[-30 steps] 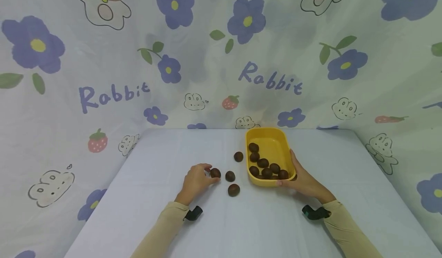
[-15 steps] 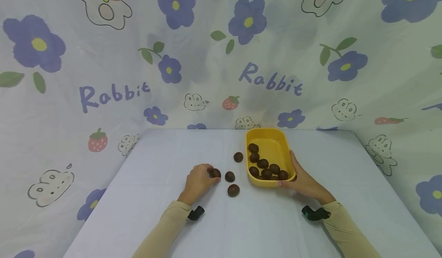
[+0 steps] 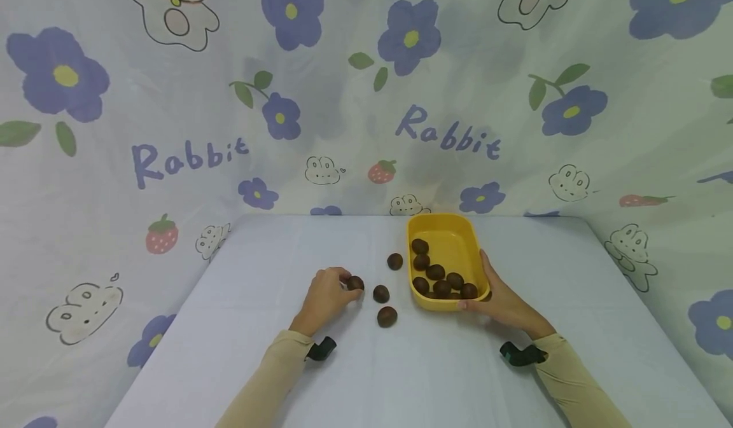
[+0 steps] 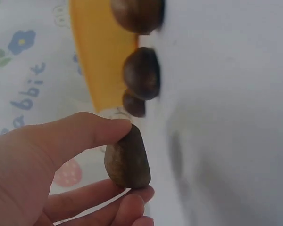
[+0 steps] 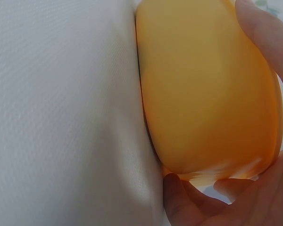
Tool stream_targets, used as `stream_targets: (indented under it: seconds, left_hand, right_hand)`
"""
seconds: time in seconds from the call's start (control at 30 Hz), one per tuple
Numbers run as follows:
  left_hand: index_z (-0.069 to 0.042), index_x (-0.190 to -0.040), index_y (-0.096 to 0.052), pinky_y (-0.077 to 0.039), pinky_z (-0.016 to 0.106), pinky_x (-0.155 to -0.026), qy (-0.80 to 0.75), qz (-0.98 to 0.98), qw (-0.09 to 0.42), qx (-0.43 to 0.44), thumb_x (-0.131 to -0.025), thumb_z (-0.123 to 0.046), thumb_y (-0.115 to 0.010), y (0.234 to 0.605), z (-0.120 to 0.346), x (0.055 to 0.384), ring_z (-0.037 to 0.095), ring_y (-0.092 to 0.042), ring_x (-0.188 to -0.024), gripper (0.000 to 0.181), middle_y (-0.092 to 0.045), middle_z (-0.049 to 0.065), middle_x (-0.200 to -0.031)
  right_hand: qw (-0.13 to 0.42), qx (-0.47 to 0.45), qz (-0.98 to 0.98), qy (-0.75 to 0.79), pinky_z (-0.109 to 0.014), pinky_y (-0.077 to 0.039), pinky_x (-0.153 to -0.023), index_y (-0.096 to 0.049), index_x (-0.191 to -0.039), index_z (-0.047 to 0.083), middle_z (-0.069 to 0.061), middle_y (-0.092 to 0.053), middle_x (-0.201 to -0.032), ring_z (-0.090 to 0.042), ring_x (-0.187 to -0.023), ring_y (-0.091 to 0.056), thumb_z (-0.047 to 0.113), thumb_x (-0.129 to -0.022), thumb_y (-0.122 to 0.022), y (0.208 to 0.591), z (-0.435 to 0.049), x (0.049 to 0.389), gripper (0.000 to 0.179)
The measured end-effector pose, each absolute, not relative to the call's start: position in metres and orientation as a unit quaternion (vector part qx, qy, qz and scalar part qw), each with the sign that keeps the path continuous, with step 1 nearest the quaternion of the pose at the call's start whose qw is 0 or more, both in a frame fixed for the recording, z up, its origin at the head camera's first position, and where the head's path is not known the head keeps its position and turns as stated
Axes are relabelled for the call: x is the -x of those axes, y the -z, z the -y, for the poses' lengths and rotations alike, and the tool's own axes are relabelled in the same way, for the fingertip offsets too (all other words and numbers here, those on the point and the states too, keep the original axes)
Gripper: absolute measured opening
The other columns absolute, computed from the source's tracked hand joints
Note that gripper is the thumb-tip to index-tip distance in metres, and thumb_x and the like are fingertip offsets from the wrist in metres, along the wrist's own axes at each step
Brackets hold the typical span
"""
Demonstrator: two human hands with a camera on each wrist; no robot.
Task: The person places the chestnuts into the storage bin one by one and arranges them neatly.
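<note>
My left hand (image 3: 324,298) pinches a dark brown chestnut (image 3: 356,283) between thumb and fingers. In the left wrist view this chestnut (image 4: 127,161) shows its side, with the thumb at one end and fingertips at the other; it seems just off the table. Two loose chestnuts lie close to its right, one in the middle (image 3: 381,294) and one nearer (image 3: 387,317). A third chestnut (image 3: 394,261) sits beside the yellow tub (image 3: 483,269). My right hand (image 3: 504,302) grips the tub's near right corner, thumb on the near side, fingers along the right wall.
Inside the tub several chestnuts (image 3: 435,272) gather along its left and near sides. The tub stands at the back of the white-covered table (image 3: 366,377). A printed curtain (image 3: 338,123) hangs behind the table. Dark wrist devices show below both hands.
The left hand has shifted slightly up and to the left in the head view, with the pinched chestnut moving along. The right hand, tub and loose chestnuts have stayed put.
</note>
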State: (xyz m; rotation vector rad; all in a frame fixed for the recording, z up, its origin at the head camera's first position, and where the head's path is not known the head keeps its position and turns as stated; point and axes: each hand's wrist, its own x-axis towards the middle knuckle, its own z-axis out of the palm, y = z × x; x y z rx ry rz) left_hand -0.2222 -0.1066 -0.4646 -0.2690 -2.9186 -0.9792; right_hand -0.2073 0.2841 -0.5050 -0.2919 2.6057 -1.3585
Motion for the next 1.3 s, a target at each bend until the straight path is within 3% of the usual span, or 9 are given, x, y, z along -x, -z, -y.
stream_targets:
  seconds: [0.2, 0.43, 0.77, 1.0, 1.13, 1.3]
  left_hand:
    - [-0.005, -0.100, -0.078, -0.052, 0.028, -0.069, 0.328, 0.937, 0.053, 0.111, -0.081, -0.025, -0.086, 0.448, 0.102, 0.227, 0.017, -0.065, -0.082, 0.029, -0.078, 0.005, -0.094]
    - [-0.011, -0.101, -0.081, -0.047, 0.025, -0.068, 0.355, 0.925, 0.037, 0.131, -0.081, -0.030, -0.087, 0.427, 0.082, 0.226, 0.014, -0.058, -0.080, 0.028, -0.076, -0.003, -0.089]
    - [-0.010, -0.112, -0.079, -0.046, 0.024, -0.066, 0.384, 0.908, 0.002, 0.170, -0.083, -0.035, -0.085, 0.411, 0.045, 0.229, 0.016, -0.056, -0.081, 0.038, -0.075, 0.003, -0.094]
    - [-0.009, -0.114, -0.079, -0.046, 0.023, -0.067, 0.393, 0.895, 0.003, 0.212, -0.085, -0.035, -0.083, 0.412, 0.019, 0.234, 0.014, -0.056, -0.079, 0.040, -0.069, 0.004, -0.085]
    - [-0.009, -0.116, -0.078, -0.046, 0.022, -0.066, 0.387, 0.895, 0.013, 0.219, -0.085, -0.035, -0.083, 0.412, 0.008, 0.235, 0.014, -0.056, -0.079, 0.041, -0.075, 0.009, -0.094]
    - [-0.009, -0.117, -0.077, -0.050, 0.021, -0.070, 0.397, 0.891, 0.022, 0.220, -0.084, -0.037, -0.084, 0.414, -0.004, 0.236, 0.014, -0.060, -0.084, 0.043, -0.078, 0.003, -0.104]
  right_hand:
    - [0.102, 0.086, -0.879, 0.457, -0.073, -0.016, -0.120, 0.024, -0.163, 0.025, -0.017, 0.010, -0.175, -0.051, -0.159, -0.005, 0.050, -0.082, -0.083, 0.506, -0.283, 0.207, 0.137]
    - [0.103, 0.086, -0.880, 0.455, -0.074, -0.016, -0.119, 0.024, -0.162, 0.024, -0.018, 0.010, -0.175, -0.052, -0.159, -0.005, 0.052, -0.082, -0.083, 0.506, -0.282, 0.208, 0.136]
    - [0.097, 0.093, -0.877, 0.461, -0.073, -0.017, -0.119, 0.022, -0.163, 0.023, -0.018, 0.010, -0.175, -0.051, -0.159, -0.004, 0.049, -0.082, -0.083, 0.506, -0.283, 0.207, 0.136]
    - [0.096, 0.098, -0.876, 0.462, -0.074, -0.017, -0.119, 0.022, -0.163, 0.022, -0.020, 0.009, -0.174, -0.053, -0.158, -0.005, 0.047, -0.082, -0.084, 0.504, -0.283, 0.207, 0.135]
    - [0.094, 0.102, -0.874, 0.466, -0.074, -0.017, -0.118, 0.022, -0.163, 0.023, -0.019, 0.008, -0.175, -0.053, -0.158, -0.007, 0.045, -0.082, -0.084, 0.503, -0.283, 0.206, 0.135]
    - [0.090, 0.106, -0.874, 0.466, -0.074, -0.018, -0.118, 0.022, -0.163, 0.023, -0.019, 0.008, -0.174, -0.053, -0.158, -0.007, 0.046, -0.083, -0.084, 0.503, -0.284, 0.205, 0.135]
